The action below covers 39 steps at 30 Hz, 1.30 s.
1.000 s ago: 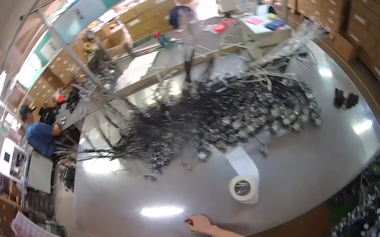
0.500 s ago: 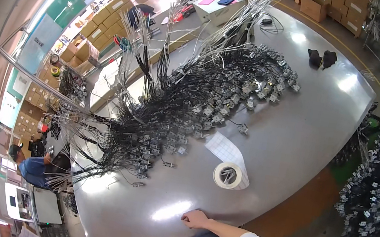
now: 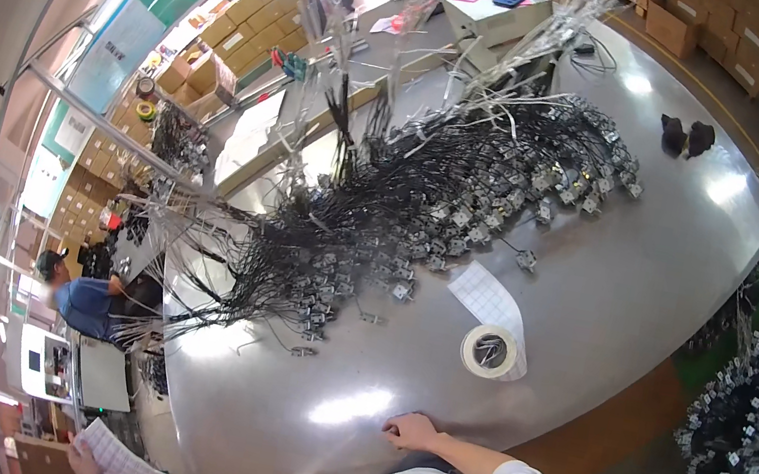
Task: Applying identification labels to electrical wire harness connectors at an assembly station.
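Observation:
At the lower left edge my left hand (image 3: 85,465) grips a long white label strip (image 3: 131,467), printed in a grid. The strip stretches right along the table's near edge toward my body. My right hand (image 3: 411,432) rests on the metal table (image 3: 340,459) near that edge, its fingers curled; whatever they may hold is hidden. Farther in lies a roll of white labels (image 3: 489,352), with a loose tail (image 3: 491,295) spread beyond it. A large heap of black cables (image 3: 385,203) with small metal connectors (image 3: 451,234) crosses the table behind the roll.
Dark gloves (image 3: 686,138) lie at the far right of the table. A pale equipment box (image 3: 500,17) stands at the back. More connector bundles (image 3: 743,433) hang beyond the right edge. A co-worker in blue (image 3: 89,303) is at the left, near stacked cartons (image 3: 262,8).
My left hand has come into view at the lower left with the label strip. The whole scene has shifted right as my head turned; my right hand stays on the table.

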### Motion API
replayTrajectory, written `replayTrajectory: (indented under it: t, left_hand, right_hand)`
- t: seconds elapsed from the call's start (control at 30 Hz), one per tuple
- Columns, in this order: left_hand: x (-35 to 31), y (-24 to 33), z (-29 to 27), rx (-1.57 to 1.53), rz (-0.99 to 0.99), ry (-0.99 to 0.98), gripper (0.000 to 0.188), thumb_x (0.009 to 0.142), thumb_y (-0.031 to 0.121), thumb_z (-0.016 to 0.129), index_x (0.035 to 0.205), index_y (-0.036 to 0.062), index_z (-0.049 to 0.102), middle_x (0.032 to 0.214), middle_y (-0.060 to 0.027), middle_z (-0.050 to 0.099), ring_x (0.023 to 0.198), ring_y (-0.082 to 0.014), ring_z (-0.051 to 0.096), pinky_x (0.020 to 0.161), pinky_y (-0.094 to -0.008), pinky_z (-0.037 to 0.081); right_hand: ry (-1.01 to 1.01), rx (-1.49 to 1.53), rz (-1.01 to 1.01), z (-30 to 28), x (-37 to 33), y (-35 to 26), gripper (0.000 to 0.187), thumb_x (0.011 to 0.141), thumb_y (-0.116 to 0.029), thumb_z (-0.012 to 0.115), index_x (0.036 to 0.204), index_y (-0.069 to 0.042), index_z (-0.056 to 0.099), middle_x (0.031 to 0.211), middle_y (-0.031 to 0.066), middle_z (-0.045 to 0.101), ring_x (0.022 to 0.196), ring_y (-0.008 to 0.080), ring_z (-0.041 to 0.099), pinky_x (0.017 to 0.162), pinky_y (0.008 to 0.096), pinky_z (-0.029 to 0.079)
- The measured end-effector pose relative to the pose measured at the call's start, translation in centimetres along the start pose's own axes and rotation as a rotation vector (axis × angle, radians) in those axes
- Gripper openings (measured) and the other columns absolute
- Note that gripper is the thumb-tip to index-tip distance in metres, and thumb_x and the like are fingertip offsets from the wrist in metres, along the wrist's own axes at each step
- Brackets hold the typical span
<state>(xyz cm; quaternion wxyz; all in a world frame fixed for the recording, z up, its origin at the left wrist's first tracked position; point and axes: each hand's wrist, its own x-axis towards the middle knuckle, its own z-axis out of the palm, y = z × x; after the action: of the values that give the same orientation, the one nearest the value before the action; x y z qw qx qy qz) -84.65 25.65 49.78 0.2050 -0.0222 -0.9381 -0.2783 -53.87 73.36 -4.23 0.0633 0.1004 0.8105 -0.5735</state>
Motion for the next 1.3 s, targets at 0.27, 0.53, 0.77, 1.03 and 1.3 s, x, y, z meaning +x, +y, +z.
replayTrajectory:
  t: [0.27,0.53,0.77,1.03,1.3]
  left_hand:
    - [-6.0,-1.8,2.9,-0.456,-0.223,-0.173,0.032,0.108,0.014,0.06,0.137,-0.0006,0.061,0.121,-0.0077,0.068,0.112,-0.0187,0.064,0.099,-0.035,0.053]
    - [-10.4,-5.1,2.5,-0.293,-0.367,-0.237,0.035,0.111,0.021,0.061,0.142,0.0038,0.058,0.122,-0.0086,0.073,0.109,-0.0128,0.068,0.091,-0.0298,0.054]
    - [-13.3,-11.6,6.1,-0.436,-0.466,-0.28,0.039,0.111,0.021,0.06,0.145,0.0014,0.055,0.123,-0.0086,0.073,0.108,-0.013,0.069,0.092,-0.0305,0.055]
    - [-8.6,-23.6,17.7,-0.722,-0.44,-0.432,0.033,0.111,0.024,0.061,0.134,-0.0001,0.064,0.116,-0.0052,0.074,0.104,-0.0132,0.068,0.091,-0.031,0.055]
    - [-8.5,-33.9,35.1,-0.667,-0.349,-0.391,0.047,0.103,0.041,0.061,0.125,-0.0008,0.067,0.127,-0.027,0.069,0.128,-0.0419,0.061,0.107,-0.0535,0.048]
  right_hand:
    - [-0.044,-0.013,0.093,-0.5,0.1,-0.5,0.036,0.093,-0.04,0.069,0.119,-0.017,0.079,0.101,0.0113,0.081,0.093,0.0334,0.076,0.086,0.0453,0.06]
    - [-0.046,0.284,0.298,-1.4,0.3,-3.9,0.027,0.1,-0.023,0.071,0.112,0.001,0.075,0.084,0.01,0.078,0.071,0.0171,0.077,0.068,0.032,0.061]
    - [-0.134,0.346,0.419,-2.4,1.9,-5.7,0.026,0.102,-0.017,0.069,0.116,0.005,0.072,0.088,0.0131,0.078,0.073,0.0181,0.077,0.069,0.0307,0.062]
    - [-0.282,-0.381,0.082,2.5,8.1,-12.9,0.034,0.099,-0.024,0.071,0.129,-0.007,0.072,0.094,0.015,0.078,0.086,0.0246,0.076,0.082,0.0382,0.06]
    - [-0.469,-0.472,0.189,10.0,17.9,-18.8,0.047,0.104,-0.026,0.071,0.142,-0.001,0.062,0.107,0.0136,0.074,0.096,0.0224,0.071,0.087,0.0378,0.058]
